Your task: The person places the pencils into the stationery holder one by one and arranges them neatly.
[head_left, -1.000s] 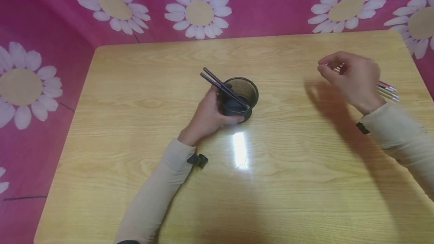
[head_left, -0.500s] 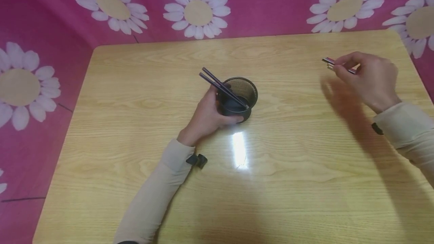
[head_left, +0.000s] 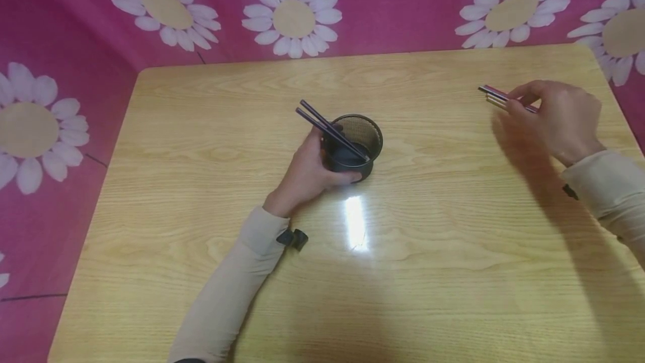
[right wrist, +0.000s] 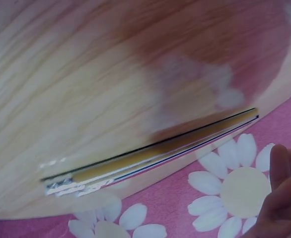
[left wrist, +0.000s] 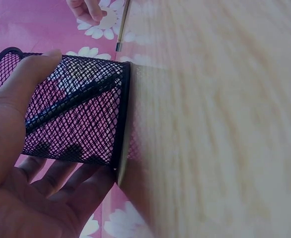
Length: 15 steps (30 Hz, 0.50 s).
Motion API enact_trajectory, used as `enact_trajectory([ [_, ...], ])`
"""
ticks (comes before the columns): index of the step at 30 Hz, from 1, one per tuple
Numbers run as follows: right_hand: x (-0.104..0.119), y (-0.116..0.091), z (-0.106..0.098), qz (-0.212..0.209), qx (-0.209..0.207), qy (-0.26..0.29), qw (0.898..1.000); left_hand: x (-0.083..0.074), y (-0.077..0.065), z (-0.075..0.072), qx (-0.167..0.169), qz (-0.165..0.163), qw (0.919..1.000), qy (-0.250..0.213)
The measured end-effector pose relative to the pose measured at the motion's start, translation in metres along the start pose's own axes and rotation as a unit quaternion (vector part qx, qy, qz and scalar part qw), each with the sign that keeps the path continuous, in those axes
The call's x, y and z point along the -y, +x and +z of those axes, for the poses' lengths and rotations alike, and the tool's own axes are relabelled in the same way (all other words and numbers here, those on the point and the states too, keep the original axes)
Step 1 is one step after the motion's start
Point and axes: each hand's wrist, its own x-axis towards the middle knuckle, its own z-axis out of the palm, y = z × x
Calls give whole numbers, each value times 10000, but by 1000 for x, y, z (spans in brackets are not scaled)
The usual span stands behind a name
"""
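My left hand (head_left: 309, 170) grips a black mesh pen holder (head_left: 365, 133) around its side, thumb in front. It stands upright on the table, and two dark pencils (head_left: 322, 122) lean inside with their ends over the rim. The left wrist view shows the thumb (left wrist: 29, 74) along the mesh and the fingers beneath. At the right, my right hand (head_left: 566, 119) hovers over several pencils (head_left: 496, 96) lying side by side, hiding part of them. In the right wrist view, the bent fingers (right wrist: 279, 198) hold nothing and stay apart from the yellow and dark pencils (right wrist: 160, 148).
The wooden table (head_left: 428, 240) fills most of the head view. Behind it and at the left hangs a pink cloth (head_left: 398, 4) printed with white daisies. A bright glare (head_left: 356, 223) lies on the tabletop in front of the pen holder.
My right hand has moved right over the loose pencils, uncovering their left ends and covering their right ends. The left hand and the pen holder stay in place.
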Motion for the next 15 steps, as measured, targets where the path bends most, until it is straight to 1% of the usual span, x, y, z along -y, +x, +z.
enact_trajectory([
  [2,-3,0,0,-38,29,-84,10000,-7,-3,-1,24,20,10000,-23],
  [5,-7,-1,1,-66,95,-192,9997,-11,-5,-2,48,2,10000,25],
  [8,-11,-1,2,-62,178,-311,9993,-1,-2,-1,16,-27,10000,34],
  [9,-13,-1,2,-53,213,-346,9992,-1,-2,-1,20,-49,10000,55],
  [13,-18,-1,5,-112,248,-482,9985,-12,-5,-1,7,17,10000,43],
  [15,-21,-1,5,-151,268,-560,9980,-11,-4,0,6,21,10000,69],
])
